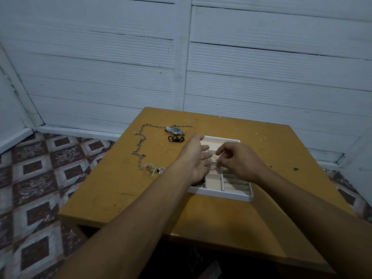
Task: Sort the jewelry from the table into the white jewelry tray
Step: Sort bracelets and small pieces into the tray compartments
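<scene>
The white jewelry tray (219, 193) with cream compartments sits mid-table, partly hidden by both hands. My left hand (196, 158) hovers palm-up over its left side, cupping small silvery jewelry pieces (211, 163). My right hand (239, 161) is over the tray's middle, its fingertips pinching at those pieces. Dark jewelry (199, 183) lies in the tray's near-left compartment. On the table to the left lie a long silver chain (141, 146), a silver watch with a dark dial (175, 130), a black ring-like piece (175, 139) and a small tangle of silver pendants (153, 168).
The yellow-brown wooden table (211, 214) ends at a near edge low in view and a left edge above a patterned tile floor (40, 188). A white panelled wall (181, 57) stands just behind the table.
</scene>
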Action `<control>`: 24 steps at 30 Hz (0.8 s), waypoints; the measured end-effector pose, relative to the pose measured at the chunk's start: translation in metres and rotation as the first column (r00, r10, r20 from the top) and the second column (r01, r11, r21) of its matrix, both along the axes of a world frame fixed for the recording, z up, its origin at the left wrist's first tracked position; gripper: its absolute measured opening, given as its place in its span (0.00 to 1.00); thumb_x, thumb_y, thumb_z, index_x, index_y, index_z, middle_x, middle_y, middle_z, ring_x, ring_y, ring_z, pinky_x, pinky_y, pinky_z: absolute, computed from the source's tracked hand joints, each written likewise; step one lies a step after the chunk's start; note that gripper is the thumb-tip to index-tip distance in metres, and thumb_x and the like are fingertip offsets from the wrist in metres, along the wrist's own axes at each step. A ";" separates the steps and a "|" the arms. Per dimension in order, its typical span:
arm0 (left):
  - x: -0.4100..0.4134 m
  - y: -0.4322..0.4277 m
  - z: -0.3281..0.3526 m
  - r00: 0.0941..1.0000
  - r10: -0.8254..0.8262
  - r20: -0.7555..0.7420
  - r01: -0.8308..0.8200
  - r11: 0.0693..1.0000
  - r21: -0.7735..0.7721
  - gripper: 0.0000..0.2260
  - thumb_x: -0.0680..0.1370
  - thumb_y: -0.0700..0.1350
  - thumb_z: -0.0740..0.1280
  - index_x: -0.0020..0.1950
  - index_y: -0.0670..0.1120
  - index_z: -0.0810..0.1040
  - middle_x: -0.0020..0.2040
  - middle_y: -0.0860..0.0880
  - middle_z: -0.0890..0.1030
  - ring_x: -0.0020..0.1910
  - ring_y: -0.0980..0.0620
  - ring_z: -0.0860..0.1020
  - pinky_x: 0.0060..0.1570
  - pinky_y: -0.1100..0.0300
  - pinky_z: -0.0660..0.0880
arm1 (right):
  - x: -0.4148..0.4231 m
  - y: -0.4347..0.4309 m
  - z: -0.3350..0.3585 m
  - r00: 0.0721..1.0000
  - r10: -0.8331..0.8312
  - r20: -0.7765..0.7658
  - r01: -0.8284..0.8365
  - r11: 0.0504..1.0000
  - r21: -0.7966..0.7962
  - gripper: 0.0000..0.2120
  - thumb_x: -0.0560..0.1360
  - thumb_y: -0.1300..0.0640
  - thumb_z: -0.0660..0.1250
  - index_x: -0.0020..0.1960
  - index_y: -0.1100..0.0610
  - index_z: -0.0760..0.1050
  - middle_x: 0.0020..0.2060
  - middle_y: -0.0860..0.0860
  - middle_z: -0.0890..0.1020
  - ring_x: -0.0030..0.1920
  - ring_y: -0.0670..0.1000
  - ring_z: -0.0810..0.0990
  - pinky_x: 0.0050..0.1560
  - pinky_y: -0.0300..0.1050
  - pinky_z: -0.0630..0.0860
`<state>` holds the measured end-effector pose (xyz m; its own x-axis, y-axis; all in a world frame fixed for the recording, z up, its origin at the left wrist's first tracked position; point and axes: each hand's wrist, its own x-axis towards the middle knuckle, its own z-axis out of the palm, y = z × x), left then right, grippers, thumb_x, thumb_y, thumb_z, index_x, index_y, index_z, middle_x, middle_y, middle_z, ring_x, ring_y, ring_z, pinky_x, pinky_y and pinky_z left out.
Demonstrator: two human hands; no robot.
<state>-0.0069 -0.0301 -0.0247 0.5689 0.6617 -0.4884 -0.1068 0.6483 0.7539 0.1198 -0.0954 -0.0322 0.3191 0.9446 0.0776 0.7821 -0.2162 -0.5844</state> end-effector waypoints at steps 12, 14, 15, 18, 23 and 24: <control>-0.017 0.006 0.002 0.999 0.010 -0.032 -0.005 0.988 0.157 0.16 0.81 0.53 0.59 0.58 0.42 0.73 0.64 0.39 0.74 0.64 0.39 0.73 0.65 0.49 0.70 | 0.004 -0.006 -0.001 0.999 -0.028 0.017 0.029 0.999 -0.022 0.06 0.74 0.61 0.66 0.47 0.54 0.81 0.37 0.48 0.82 0.40 0.50 0.81 0.45 0.46 0.77; -0.032 0.008 0.001 0.996 0.042 -0.079 -0.020 0.964 0.264 0.13 0.81 0.52 0.60 0.55 0.43 0.74 0.61 0.41 0.77 0.62 0.40 0.75 0.63 0.50 0.72 | -0.002 -0.004 0.001 1.000 -0.005 0.022 0.006 1.000 -0.027 0.07 0.73 0.61 0.66 0.48 0.54 0.81 0.37 0.48 0.82 0.41 0.50 0.81 0.46 0.46 0.77; -0.042 0.010 0.000 0.991 0.067 -0.112 -0.027 0.944 0.330 0.12 0.81 0.51 0.60 0.54 0.44 0.75 0.59 0.42 0.78 0.60 0.42 0.76 0.61 0.51 0.74 | -0.005 -0.003 0.001 1.000 0.012 0.027 -0.011 0.999 -0.030 0.07 0.73 0.61 0.66 0.49 0.54 0.81 0.38 0.47 0.82 0.42 0.50 0.81 0.46 0.45 0.77; -0.073 0.020 -0.006 0.955 0.153 -0.252 0.005 0.846 0.533 0.11 0.81 0.51 0.59 0.58 0.47 0.75 0.58 0.48 0.79 0.57 0.49 0.78 0.59 0.52 0.75 | -0.017 0.005 0.002 0.998 0.057 0.013 -0.056 0.996 -0.064 0.07 0.73 0.60 0.68 0.50 0.53 0.80 0.38 0.44 0.81 0.42 0.47 0.79 0.43 0.41 0.75; -0.131 0.030 -0.024 0.811 0.367 -0.455 0.191 0.568 0.800 0.09 0.81 0.48 0.60 0.59 0.49 0.75 0.54 0.54 0.78 0.48 0.61 0.75 0.42 0.65 0.70 | -0.040 0.026 -0.005 0.991 0.118 0.063 -0.112 0.989 -0.095 0.10 0.73 0.55 0.69 0.53 0.48 0.80 0.44 0.41 0.80 0.52 0.49 0.79 0.59 0.53 0.74; -0.140 0.031 -0.029 0.783 0.397 -0.479 0.228 0.533 0.815 0.09 0.81 0.48 0.61 0.60 0.49 0.75 0.56 0.53 0.78 0.49 0.60 0.75 0.44 0.64 0.71 | -0.045 0.029 -0.006 0.987 0.133 0.088 -0.124 0.987 -0.102 0.12 0.73 0.54 0.68 0.55 0.48 0.80 0.47 0.41 0.81 0.54 0.49 0.79 0.61 0.55 0.72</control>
